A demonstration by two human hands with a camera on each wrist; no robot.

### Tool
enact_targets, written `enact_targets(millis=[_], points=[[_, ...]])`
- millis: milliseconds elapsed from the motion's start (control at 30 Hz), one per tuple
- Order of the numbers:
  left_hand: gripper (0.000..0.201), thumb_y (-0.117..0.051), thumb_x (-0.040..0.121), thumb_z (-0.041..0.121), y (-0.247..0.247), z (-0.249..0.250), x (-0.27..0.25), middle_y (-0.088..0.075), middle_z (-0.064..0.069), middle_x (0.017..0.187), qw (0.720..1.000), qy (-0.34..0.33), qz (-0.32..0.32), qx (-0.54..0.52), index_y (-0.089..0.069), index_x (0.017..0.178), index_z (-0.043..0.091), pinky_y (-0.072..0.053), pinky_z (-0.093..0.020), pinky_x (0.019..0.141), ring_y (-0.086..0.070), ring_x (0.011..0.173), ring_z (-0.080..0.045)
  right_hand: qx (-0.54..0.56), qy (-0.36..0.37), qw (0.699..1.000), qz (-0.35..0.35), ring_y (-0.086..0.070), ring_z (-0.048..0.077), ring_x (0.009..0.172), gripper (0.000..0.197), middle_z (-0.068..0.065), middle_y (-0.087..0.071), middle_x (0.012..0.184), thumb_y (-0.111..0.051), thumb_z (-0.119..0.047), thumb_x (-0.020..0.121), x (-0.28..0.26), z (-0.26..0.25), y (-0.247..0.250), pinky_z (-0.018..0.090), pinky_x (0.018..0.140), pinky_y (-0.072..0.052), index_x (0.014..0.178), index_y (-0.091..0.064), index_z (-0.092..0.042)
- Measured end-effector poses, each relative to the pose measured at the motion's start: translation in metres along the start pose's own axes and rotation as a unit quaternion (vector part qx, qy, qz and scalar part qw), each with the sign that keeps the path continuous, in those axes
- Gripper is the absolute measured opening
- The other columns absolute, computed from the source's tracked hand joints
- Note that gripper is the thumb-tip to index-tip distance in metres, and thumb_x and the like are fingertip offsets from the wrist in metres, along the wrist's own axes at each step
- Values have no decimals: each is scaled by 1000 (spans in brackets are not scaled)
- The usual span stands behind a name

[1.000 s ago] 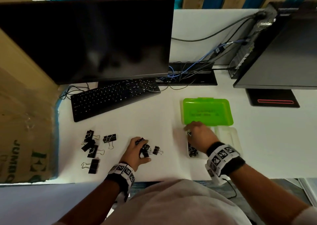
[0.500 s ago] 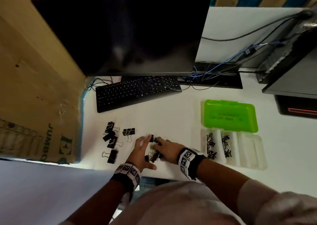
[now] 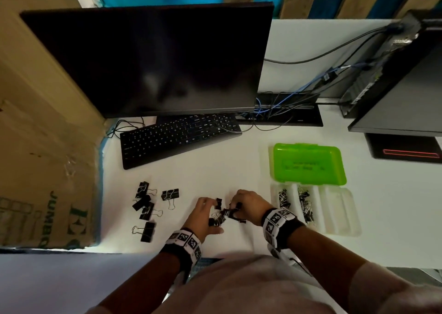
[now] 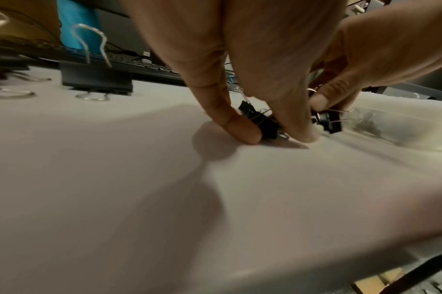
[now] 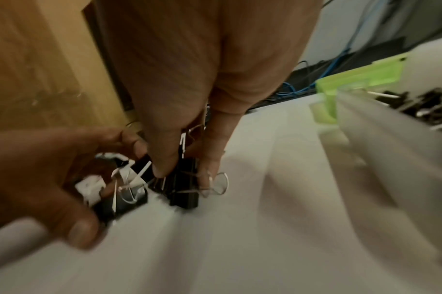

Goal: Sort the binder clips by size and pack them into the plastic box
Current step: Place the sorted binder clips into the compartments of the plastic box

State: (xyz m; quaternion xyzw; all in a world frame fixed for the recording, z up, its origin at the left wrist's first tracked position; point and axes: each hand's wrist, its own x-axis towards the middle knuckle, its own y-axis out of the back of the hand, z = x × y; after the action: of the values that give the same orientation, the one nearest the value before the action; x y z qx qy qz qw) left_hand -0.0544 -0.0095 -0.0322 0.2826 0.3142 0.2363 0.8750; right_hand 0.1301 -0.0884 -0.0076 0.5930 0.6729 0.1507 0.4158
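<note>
2 hands, left hand (image 3: 203, 214) and right hand (image 3: 247, 206), pinch glossy black wire-handled medium clips (image 3: 221, 214) left of the ribbed translucent box (image 3: 334, 214); count blurred.

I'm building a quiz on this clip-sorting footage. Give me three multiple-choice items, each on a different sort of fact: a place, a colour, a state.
1. Where do the large black binder clips lie?
A. left of both hands
B. inside the box
C. on the keyboard

2. What colour is the lid of the clear plastic box?
A. blue
B. green
C. red

3. What is the right hand doing?
A. resting flat on the lid
B. pinching a medium black binder clip on the white desk
C. typing

Answers:
1 A, the head view shows them grouped on the desk left of the left hand.
2 B, the open lid is bright green.
3 B, the right wrist view shows thumb and finger closing on the clip.
</note>
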Motion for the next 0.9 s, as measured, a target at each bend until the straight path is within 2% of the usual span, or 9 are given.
enact_targets(millis=[133, 233, 300, 433, 567, 667, 767, 833, 900], points=[[121, -90, 51, 33, -10, 16, 11, -14, 1, 151, 999, -10, -35, 3, -16, 146, 27, -28, -31, 114, -25, 138, -17, 41, -32, 998, 45, -62, 20, 93, 21, 6, -67, 101, -73, -16, 75, -7, 4, 11, 18, 80, -41, 95, -71, -14], [126, -87, 55, 41, -18, 27, 21, 5, 1, 157, 997, -18, -61, 54, -2, 148, 34, -11, -40, 119, -4, 145, -21, 50, -36, 997, 48, -62, 20, 93, 20, 6, -68, 100, -73, -17, 75, -17, 3, 19, 23, 82, -46, 95, -71, -14], [116, -83, 60, 43, -22, 33, 29, 4, -1, 157, 994, -20, -61, 89, -7, 147, 36, -8, -40, 118, -5, 145, -24, 40, -34, 998, 41, -61, 22, 92, 19, 8, -67, 99, -72, -17, 77, -24, 2, 25, 26, 81, -45, 95, -71, -14], [67, -70, 79, 39, -30, 37, 39, -11, -2, 153, 988, -29, -56, 140, -39, 137, 29, -26, -40, 113, -26, 131, -34, 31, -25, 998, 54, -61, 22, 90, 19, 9, -67, 99, -71, -16, 77, -37, 5, 40, 27, 79, -47, 96, -70, -14], [43, -72, 78, 32, -30, 40, 40, -35, -12, 135, 988, -80, -24, 129, -60, 118, 19, -35, -40, 106, -43, 113, -33, 125, -35, 981, 147, -59, 10, 75, 16, 4, -68, 91, -76, -16, 75, -58, 14, 62, 16, 70, -45, 91, -72, -14], [31, -78, 71, 26, -28, 41, 44, -45, -10, 115, 991, -86, -6, 99, -67, 100, 19, -39, -37, 100, -49, 102, -30, 232, -100, 937, 242, -60, 3, 67, 14, -5, -66, 83, -78, -18, 74, -86, 33, 83, 8, 63, -47, 87, -71, -19], [34, -81, 68, 21, -26, 47, 50, -44, -5, 106, 995, -77, -1, 62, -59, 90, 34, -40, -36, 98, -49, 99, -29, 395, -181, 848, 304, -63, 5, 59, 14, 0, -68, 81, -76, -12, 76, -119, 59, 99, 19, 54, -54, 87, -68, -7], [49, -81, 67, 16, -27, 50, 57, -43, -2, 105, 997, -64, 0, 42, -49, 97, 39, -42, -40, 99, -50, 100, -29, 488, -205, 784, 324, -63, 14, 66, 10, 10, -64, 90, -72, -6, 79, -139, 76, 101, 23, 54, -56, 84, -65, -2], [48, -80, 66, 9, -29, 49, 66, -42, -1, 104, 998, -53, 5, 30, -53, 93, 38, -42, -41, 100, -51, 100, -29, 530, -231, 751, 318, -61, 22, 79, 9, 14, -59, 96, -70, -5, 80, -154, 90, 96, 25, 58, -58, 86, -64, -1]])
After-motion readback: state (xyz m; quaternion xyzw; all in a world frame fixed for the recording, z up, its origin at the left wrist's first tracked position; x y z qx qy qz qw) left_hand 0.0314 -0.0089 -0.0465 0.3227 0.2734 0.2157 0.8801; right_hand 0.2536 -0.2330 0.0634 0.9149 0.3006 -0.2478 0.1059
